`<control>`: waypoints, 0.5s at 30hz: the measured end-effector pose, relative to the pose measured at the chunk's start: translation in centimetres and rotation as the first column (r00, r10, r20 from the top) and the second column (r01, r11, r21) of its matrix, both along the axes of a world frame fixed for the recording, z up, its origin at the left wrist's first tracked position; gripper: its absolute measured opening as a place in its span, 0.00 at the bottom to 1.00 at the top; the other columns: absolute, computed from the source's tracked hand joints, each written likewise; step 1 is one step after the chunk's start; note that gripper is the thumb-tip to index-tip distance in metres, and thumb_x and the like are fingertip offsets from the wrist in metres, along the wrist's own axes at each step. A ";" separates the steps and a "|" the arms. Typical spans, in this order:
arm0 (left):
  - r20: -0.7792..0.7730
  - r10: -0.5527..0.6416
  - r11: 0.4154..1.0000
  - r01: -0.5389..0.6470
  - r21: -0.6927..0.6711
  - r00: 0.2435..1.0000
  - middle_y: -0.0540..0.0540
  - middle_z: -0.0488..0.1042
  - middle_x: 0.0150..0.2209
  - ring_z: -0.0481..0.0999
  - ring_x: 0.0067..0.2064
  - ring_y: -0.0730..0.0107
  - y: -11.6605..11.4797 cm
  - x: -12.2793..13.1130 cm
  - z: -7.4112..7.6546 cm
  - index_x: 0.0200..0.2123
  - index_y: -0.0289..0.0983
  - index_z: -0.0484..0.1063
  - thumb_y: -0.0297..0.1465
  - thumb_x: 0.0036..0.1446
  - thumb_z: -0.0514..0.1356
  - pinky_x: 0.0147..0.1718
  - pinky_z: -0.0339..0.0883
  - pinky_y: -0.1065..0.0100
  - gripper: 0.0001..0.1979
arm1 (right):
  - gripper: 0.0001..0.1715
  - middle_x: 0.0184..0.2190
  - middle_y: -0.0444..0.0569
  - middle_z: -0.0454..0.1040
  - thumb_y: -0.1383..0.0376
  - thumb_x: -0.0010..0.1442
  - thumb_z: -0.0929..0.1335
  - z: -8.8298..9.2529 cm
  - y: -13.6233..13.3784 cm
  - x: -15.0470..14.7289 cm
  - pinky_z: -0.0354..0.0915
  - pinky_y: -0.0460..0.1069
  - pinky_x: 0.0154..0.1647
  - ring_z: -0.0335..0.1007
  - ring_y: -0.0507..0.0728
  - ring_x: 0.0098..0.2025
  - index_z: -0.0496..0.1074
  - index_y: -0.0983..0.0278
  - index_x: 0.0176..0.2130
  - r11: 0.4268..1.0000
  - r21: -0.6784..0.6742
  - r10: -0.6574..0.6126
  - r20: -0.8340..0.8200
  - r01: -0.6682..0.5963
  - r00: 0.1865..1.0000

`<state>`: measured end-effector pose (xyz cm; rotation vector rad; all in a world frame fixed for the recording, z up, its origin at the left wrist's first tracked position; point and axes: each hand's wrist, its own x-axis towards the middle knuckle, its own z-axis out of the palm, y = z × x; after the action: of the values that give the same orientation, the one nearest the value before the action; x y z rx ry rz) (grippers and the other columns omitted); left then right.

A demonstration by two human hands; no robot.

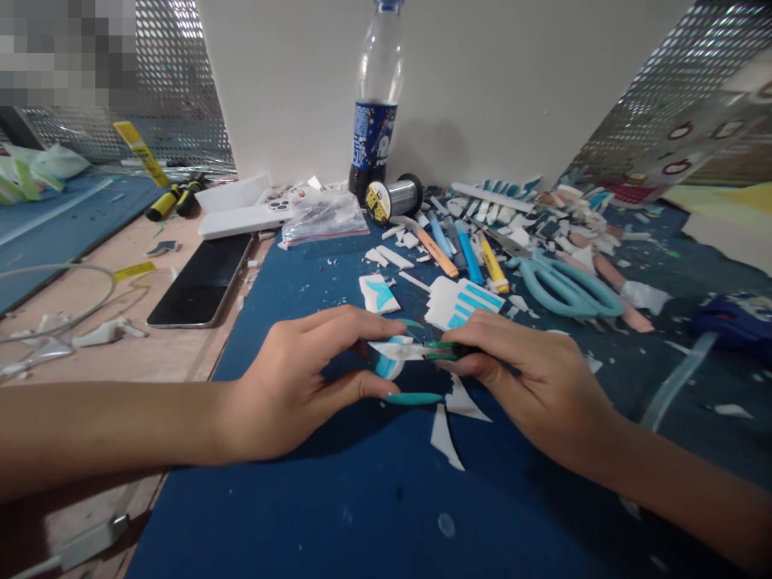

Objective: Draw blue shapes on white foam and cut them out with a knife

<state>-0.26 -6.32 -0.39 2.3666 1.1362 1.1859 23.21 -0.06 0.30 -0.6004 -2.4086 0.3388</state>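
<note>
Between the thumb and fingers of my left hand (301, 378) is a small blue-and-white piece (389, 367), partly hidden. My right hand (531, 366) grips small pliers (410, 351) by their green-and-black handles. Their pointed silver head reaches left across the piece; I cannot tell whether the jaws bite into it. Below the hands, thin white scraps (446, 438) lie on the blue mat (301, 515). Just beyond them are a white piece with a blue patch (379, 294) and a blue-striped white piece (474, 301).
Light-blue scissors (567, 285), utility knives (474, 253) and a heap of offcuts (543, 213) lie at the back right. A wire spool (405, 198) sits before a Pepsi bottle (377, 104). At left are a phone (202, 281) and a cable (112, 293).
</note>
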 end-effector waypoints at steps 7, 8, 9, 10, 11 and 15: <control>-0.002 0.001 1.000 -0.001 0.002 1.000 0.41 0.80 0.43 0.82 0.42 0.64 0.0 -0.1 -0.2 0.49 0.38 0.69 0.41 0.66 0.57 0.38 0.77 0.69 0.15 | 0.23 0.21 0.43 0.69 0.54 0.71 0.58 -0.1 -0.1 -0.1 0.56 0.44 0.20 0.64 0.48 0.21 0.72 0.64 0.34 1.000 0.020 0.001 -0.013 -0.001 1.000; -0.002 0.003 1.000 -0.003 0.008 1.000 0.41 0.80 0.42 0.82 0.42 0.64 0.0 -0.1 -0.2 0.49 0.37 0.69 0.41 0.66 0.57 0.38 0.77 0.69 0.15 | 0.23 0.21 0.44 0.69 0.54 0.71 0.58 -0.1 -0.1 -0.1 0.56 0.44 0.20 0.64 0.48 0.21 0.72 0.64 0.35 1.000 0.022 -0.001 -0.012 0.001 1.000; -0.001 0.004 1.000 -0.004 0.015 1.000 0.41 0.80 0.42 0.82 0.41 0.64 0.0 -0.1 -0.2 0.49 0.37 0.69 0.41 0.66 0.57 0.37 0.77 0.69 0.15 | 0.23 0.21 0.44 0.69 0.54 0.71 0.58 0.0 -0.1 -0.1 0.56 0.44 0.20 0.64 0.48 0.21 0.72 0.64 0.34 1.000 0.020 -0.002 -0.009 0.002 1.000; -0.002 0.004 1.000 -0.004 0.018 1.000 0.41 0.80 0.42 0.82 0.41 0.64 0.0 -0.1 -0.1 0.49 0.38 0.69 0.41 0.66 0.56 0.37 0.77 0.69 0.15 | 0.22 0.21 0.44 0.70 0.55 0.71 0.58 0.0 -0.1 -0.1 0.57 0.44 0.20 0.64 0.49 0.21 0.72 0.63 0.34 1.000 0.017 -0.004 -0.008 0.004 1.000; -0.003 0.000 1.000 0.000 0.016 1.000 0.41 0.80 0.42 0.82 0.40 0.64 0.1 -0.2 -0.1 0.49 0.38 0.69 0.42 0.66 0.56 0.36 0.77 0.69 0.15 | 0.22 0.21 0.44 0.70 0.55 0.71 0.58 0.0 -0.1 -0.1 0.57 0.44 0.20 0.64 0.49 0.21 0.72 0.63 0.34 1.000 0.015 -0.006 -0.006 0.006 1.000; 0.006 -0.011 1.000 0.011 0.012 1.000 0.40 0.80 0.43 0.82 0.42 0.64 0.1 -0.2 -0.1 0.49 0.38 0.69 0.40 0.66 0.57 0.38 0.77 0.70 0.14 | 0.20 0.22 0.44 0.70 0.56 0.71 0.59 0.0 -0.1 0.2 0.58 0.44 0.20 0.65 0.48 0.21 0.72 0.64 0.35 1.000 0.012 -0.001 -0.013 0.001 1.000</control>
<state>-0.45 -6.18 -0.48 2.3737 1.1158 1.1992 23.40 -0.14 0.34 -0.5924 -2.3964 0.3260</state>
